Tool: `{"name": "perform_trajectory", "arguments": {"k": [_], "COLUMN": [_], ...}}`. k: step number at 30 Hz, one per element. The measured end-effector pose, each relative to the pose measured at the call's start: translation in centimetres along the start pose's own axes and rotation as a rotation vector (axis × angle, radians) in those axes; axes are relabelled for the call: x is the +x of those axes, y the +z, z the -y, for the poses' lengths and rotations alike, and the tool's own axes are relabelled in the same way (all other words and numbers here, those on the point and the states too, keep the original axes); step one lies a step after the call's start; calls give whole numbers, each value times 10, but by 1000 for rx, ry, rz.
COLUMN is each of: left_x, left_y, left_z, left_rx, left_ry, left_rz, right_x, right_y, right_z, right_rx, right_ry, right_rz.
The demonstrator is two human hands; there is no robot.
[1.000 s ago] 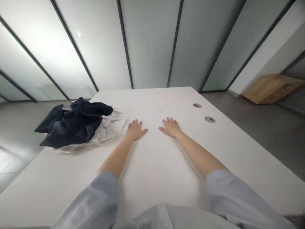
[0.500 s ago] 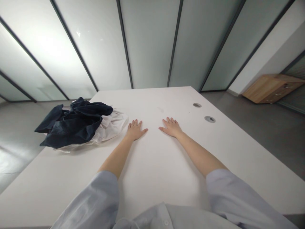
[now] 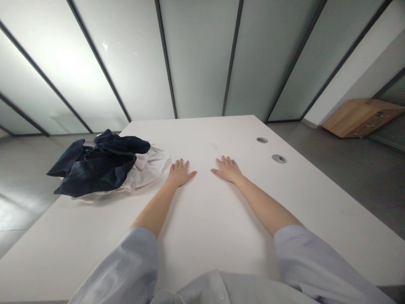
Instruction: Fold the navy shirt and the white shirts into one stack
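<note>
My left hand [image 3: 179, 173] lies palm down on the white table [image 3: 209, 219], fingers spread, holding nothing. Just to its left is a crumpled heap: a dark navy garment [image 3: 101, 162] on top of a white cloth [image 3: 147, 169]. The white cloth's right edge comes close to my left fingers. Across from it my right hand [image 3: 228, 169] also rests flat on the table with its fingers apart and nothing in it. The two thumbs point toward each other with a gap between them. How the garments are folded underneath is hidden.
Two round grommets, a farther one [image 3: 262, 140] and a nearer one [image 3: 279, 158], are set in the table's right side. A frosted glass wall [image 3: 199, 59] with dark frames rises behind the table. A wooden cabinet [image 3: 357, 118] stands on the floor at the right.
</note>
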State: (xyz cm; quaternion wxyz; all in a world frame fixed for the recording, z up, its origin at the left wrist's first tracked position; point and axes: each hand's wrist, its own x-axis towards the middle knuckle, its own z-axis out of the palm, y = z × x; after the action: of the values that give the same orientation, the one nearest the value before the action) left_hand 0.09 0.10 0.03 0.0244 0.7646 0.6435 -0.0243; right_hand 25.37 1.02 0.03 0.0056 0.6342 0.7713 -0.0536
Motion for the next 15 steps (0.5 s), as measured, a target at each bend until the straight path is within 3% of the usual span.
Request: {"name": "perform_trajectory", "arguments": {"k": [15], "left_x": [1], "left_y": [2], "left_z": [2], "left_rx": [14], "left_ry": [2], "left_rz": [-2], "right_x": [-3], "right_y": [-3], "right_z": [1], "right_rx": [0], "right_ry": [3], "right_rz": [-2]}}
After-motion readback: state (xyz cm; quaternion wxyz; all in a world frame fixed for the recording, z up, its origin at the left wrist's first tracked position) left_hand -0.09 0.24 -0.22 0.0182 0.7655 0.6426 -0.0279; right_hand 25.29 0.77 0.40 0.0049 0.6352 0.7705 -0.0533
